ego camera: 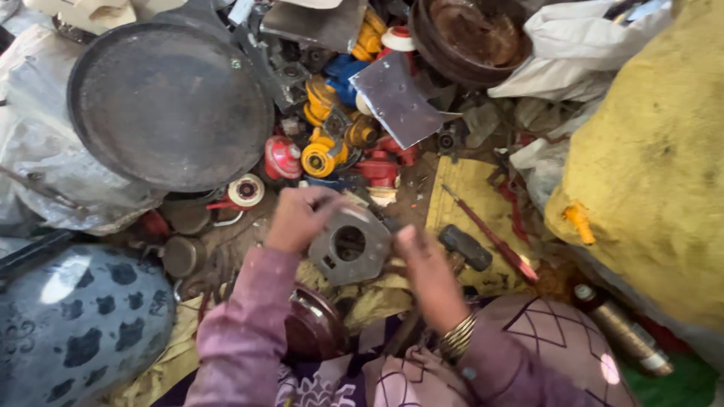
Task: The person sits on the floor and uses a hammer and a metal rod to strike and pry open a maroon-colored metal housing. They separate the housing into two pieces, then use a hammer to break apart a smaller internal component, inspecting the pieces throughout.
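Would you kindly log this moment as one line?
left hand: holds grey metal plate | right hand: at plate edge | hammer: on floor beside

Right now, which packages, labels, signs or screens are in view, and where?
No signs or screens.
Big yellow sack: right side, bulging, dusty.
White plastic bags: top right, crumpled.
Grey cloth bundle with dark blotches: bottom left, rounded.
Brown bottle with pale band: bottom right, lying.
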